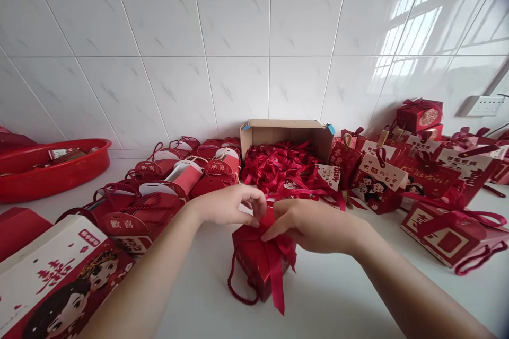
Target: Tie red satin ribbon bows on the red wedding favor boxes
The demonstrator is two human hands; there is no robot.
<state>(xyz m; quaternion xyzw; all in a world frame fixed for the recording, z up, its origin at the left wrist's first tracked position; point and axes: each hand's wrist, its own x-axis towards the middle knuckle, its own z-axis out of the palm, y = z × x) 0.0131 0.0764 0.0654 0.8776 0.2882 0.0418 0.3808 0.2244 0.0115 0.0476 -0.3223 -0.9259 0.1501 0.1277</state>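
Note:
A small red gift box (252,265) stands on the white tabletop in front of me, with a twisted red cord hanging in a loop at its left side. Over its top lies a red satin ribbon (275,275), one tail falling down the front. My left hand (234,205) is at the back left of the box top, fingers curled and pinched on the ribbon. From the right, my right hand (308,225) pinches the ribbon too, its index finger pressing on the box top. The fingertips partly hide where the ribbon crosses.
Behind the box, a cardboard carton (286,123) lies open with a heap of red ribbons (278,167). Several red boxes (143,217) crowd the left, near a red plastic basin (55,180). Decorated gift bags (377,180) and a ribboned box (453,233) stand right. A tiled wall closes the back.

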